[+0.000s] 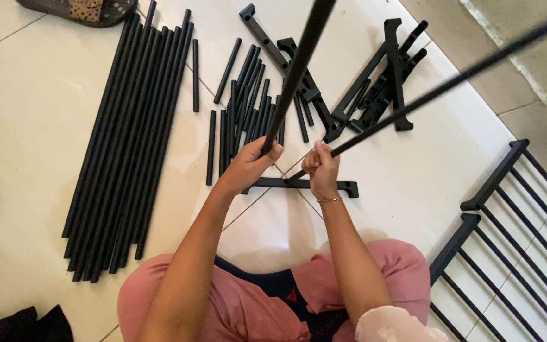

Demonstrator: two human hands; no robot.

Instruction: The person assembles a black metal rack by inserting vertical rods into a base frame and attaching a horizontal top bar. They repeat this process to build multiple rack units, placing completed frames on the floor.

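Black tubes meet at frame centre: the left hand [251, 163] is wrapped around a thick tube [299, 69] rising toward the top, while the right hand [321, 168] fists a thinner rod [451, 82] slanting to the upper right. Beneath them a flat black bracket [349, 188] lies on the white tile floor [26, 114]; long tubes [128, 133] lie at left.

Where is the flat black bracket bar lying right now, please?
In the head view, the flat black bracket bar lies on the white tile floor at centre, just beyond the left hand and right hand, which each grip a black tube.
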